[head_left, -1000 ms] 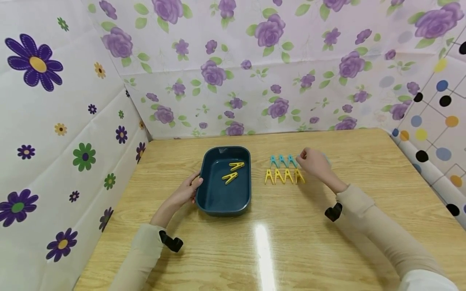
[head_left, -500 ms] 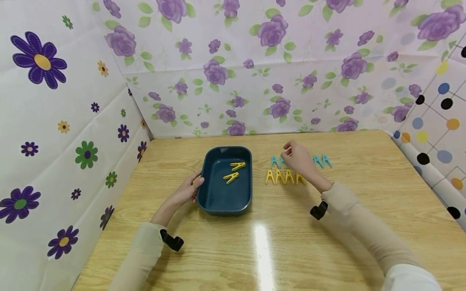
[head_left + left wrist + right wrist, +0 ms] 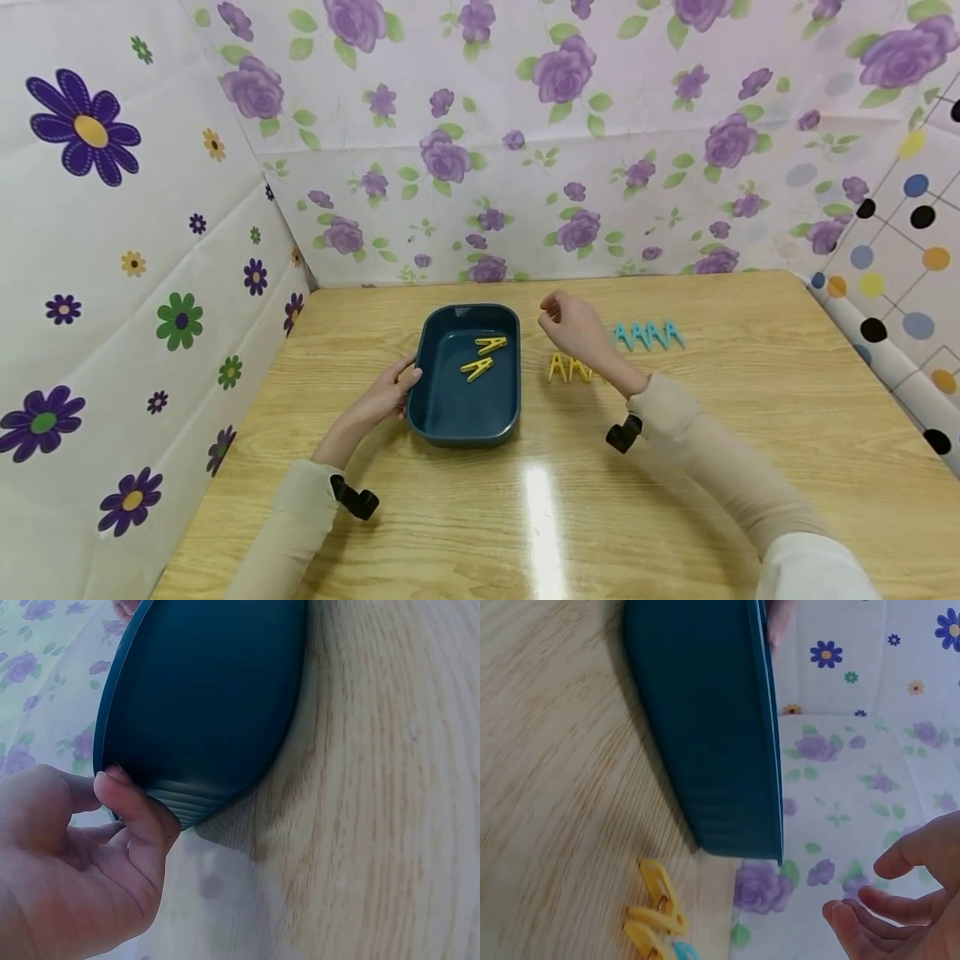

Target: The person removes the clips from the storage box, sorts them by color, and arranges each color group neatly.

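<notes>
My left hand (image 3: 384, 392) grips the left side of a dark blue rectangular dish (image 3: 461, 412), its thumb at the rim in the left wrist view. Two yellow clothespins (image 3: 477, 368) lie inside the dish. Just right of the dish, my right hand (image 3: 576, 329) hovers over the left end of the clothespin rows, and nothing shows between its loosely bent fingers in the right wrist view. Below it stand yellow clothespins (image 3: 557, 368), partly covered by the hand and wrist. A row of light blue clothespins (image 3: 648, 336) continues to the right, its left end hidden.
The wooden table (image 3: 420, 517) meets a flowered cloth wall (image 3: 517, 200) at the back. Other patterned cloths close off the left and right sides. A black wrist camera (image 3: 624, 434) sits below the right forearm.
My right hand has moved left along the blue clothespins toward the dish, uncovering those on the right and covering those on the left. The left hand and dish stay put.
</notes>
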Action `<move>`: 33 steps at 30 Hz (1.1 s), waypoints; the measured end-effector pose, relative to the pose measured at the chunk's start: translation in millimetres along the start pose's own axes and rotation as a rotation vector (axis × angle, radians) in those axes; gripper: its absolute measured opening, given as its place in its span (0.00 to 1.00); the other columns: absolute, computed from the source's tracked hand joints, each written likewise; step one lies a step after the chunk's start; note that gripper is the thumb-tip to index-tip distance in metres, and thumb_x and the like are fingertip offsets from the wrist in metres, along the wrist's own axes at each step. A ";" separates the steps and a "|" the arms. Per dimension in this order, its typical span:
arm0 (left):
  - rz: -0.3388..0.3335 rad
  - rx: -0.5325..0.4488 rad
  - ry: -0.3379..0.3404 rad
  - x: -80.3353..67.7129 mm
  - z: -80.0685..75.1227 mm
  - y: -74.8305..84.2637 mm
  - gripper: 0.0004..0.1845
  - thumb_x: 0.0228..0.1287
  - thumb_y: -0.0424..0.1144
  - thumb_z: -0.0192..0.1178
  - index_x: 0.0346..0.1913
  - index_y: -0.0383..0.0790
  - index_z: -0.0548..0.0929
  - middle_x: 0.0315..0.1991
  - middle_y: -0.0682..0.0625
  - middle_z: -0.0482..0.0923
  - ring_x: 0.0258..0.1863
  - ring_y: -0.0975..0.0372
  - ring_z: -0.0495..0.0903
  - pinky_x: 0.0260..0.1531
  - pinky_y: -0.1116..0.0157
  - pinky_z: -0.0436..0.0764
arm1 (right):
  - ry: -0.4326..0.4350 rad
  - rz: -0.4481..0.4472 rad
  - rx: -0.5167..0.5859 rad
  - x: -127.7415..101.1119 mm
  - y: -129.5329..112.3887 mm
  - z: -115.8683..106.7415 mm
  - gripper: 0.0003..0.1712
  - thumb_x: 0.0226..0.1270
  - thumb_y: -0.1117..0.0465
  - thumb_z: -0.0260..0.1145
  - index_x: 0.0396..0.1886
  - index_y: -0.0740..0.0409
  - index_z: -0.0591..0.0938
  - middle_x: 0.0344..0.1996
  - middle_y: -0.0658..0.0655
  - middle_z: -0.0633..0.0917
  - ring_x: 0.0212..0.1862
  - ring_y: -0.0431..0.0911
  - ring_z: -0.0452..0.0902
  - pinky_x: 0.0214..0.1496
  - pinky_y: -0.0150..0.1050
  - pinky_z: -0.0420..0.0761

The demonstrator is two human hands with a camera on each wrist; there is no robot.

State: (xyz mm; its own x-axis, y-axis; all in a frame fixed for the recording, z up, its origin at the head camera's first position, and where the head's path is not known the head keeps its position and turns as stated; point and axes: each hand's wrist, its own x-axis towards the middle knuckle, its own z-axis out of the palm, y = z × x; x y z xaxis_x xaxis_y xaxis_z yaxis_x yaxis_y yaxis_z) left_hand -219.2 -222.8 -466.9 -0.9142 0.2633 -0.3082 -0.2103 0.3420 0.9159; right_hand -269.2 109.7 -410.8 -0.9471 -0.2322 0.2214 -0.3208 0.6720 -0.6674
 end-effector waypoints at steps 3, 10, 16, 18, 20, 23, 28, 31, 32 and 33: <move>0.006 -0.003 0.001 0.2 0.0 -0.2 0.32 0.79 0.46 0.41 0.78 0.42 0.46 0.18 0.54 0.66 0.16 0.66 0.66 0.17 0.70 0.69 | 0.003 -0.026 0.009 2.6 -4.8 6.3 0.14 0.69 0.62 0.55 0.48 0.65 0.79 0.44 0.63 0.83 0.45 0.54 0.81 0.49 0.48 0.80; -0.002 -0.003 -0.009 0.7 -0.2 -2.3 0.33 0.78 0.47 0.42 0.78 0.42 0.45 0.17 0.55 0.65 0.15 0.66 0.65 0.18 0.70 0.70 | -0.042 -0.013 0.059 7.4 -15.8 22.0 0.14 0.69 0.61 0.55 0.47 0.64 0.80 0.43 0.62 0.83 0.44 0.52 0.80 0.48 0.46 0.80; 0.002 0.000 -0.006 -1.0 0.1 0.6 0.32 0.79 0.47 0.41 0.78 0.42 0.45 0.16 0.55 0.63 0.15 0.66 0.64 0.18 0.69 0.70 | -0.109 -0.010 0.072 9.1 -28.5 31.1 0.13 0.69 0.62 0.56 0.48 0.64 0.79 0.41 0.62 0.84 0.40 0.51 0.80 0.41 0.43 0.80; 0.005 0.008 -0.009 -1.4 0.1 1.2 0.33 0.79 0.47 0.41 0.78 0.41 0.44 0.16 0.55 0.62 0.15 0.66 0.64 0.18 0.69 0.70 | -0.156 -0.011 0.060 9.1 -31.7 34.4 0.13 0.69 0.62 0.56 0.48 0.65 0.79 0.40 0.62 0.84 0.39 0.51 0.80 0.40 0.41 0.80; 0.003 0.010 -0.011 -2.0 -0.2 1.2 0.33 0.78 0.47 0.41 0.78 0.42 0.44 0.16 0.55 0.61 0.15 0.66 0.63 0.18 0.69 0.70 | -0.204 -0.014 0.036 9.7 -34.1 38.5 0.13 0.69 0.63 0.57 0.47 0.65 0.80 0.40 0.62 0.84 0.39 0.51 0.81 0.40 0.41 0.80; 0.005 0.007 -0.017 -2.5 -0.4 1.0 0.33 0.78 0.47 0.41 0.78 0.42 0.44 0.16 0.55 0.60 0.15 0.66 0.63 0.18 0.69 0.70 | -0.259 -0.032 -0.030 11.1 -34.5 47.8 0.11 0.70 0.62 0.58 0.46 0.63 0.80 0.39 0.60 0.84 0.38 0.48 0.80 0.40 0.39 0.80; 0.006 0.008 -0.015 -3.0 -1.1 0.4 0.33 0.79 0.47 0.41 0.78 0.41 0.44 0.15 0.55 0.60 0.15 0.66 0.63 0.18 0.69 0.70 | -0.366 -0.089 -0.130 13.7 -39.6 63.3 0.12 0.70 0.62 0.59 0.47 0.63 0.81 0.36 0.60 0.85 0.26 0.43 0.76 0.31 0.34 0.76; 0.007 0.013 -0.011 -2.1 -1.7 0.1 0.33 0.78 0.48 0.41 0.78 0.42 0.44 0.15 0.55 0.60 0.15 0.66 0.63 0.18 0.69 0.70 | -0.453 -0.096 -0.183 15.1 -46.2 72.0 0.16 0.71 0.61 0.58 0.52 0.65 0.80 0.41 0.61 0.85 0.28 0.45 0.78 0.32 0.36 0.78; 0.005 0.013 -0.008 -1.8 -1.6 0.2 0.33 0.78 0.48 0.41 0.78 0.42 0.45 0.15 0.55 0.60 0.15 0.66 0.63 0.18 0.69 0.70 | -0.478 -0.097 -0.207 15.5 -48.4 75.1 0.17 0.71 0.61 0.58 0.54 0.65 0.79 0.45 0.61 0.85 0.33 0.46 0.80 0.37 0.37 0.80; 0.003 0.013 -0.007 -1.0 -1.5 -0.1 0.33 0.78 0.48 0.42 0.78 0.42 0.45 0.15 0.55 0.61 0.14 0.66 0.63 0.18 0.69 0.70 | -0.507 -0.092 -0.236 15.8 -50.5 78.0 0.19 0.72 0.60 0.58 0.57 0.65 0.78 0.49 0.61 0.84 0.37 0.47 0.81 0.41 0.39 0.80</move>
State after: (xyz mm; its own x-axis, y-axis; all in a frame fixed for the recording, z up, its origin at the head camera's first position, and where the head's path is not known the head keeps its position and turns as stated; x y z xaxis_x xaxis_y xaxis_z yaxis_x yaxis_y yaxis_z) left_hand -218.7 -224.5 -466.3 -0.9123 0.2709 -0.3070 -0.2027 0.3526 0.9135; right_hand -267.4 17.3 -429.0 -0.8125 -0.5666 -0.1369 -0.4496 0.7586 -0.4716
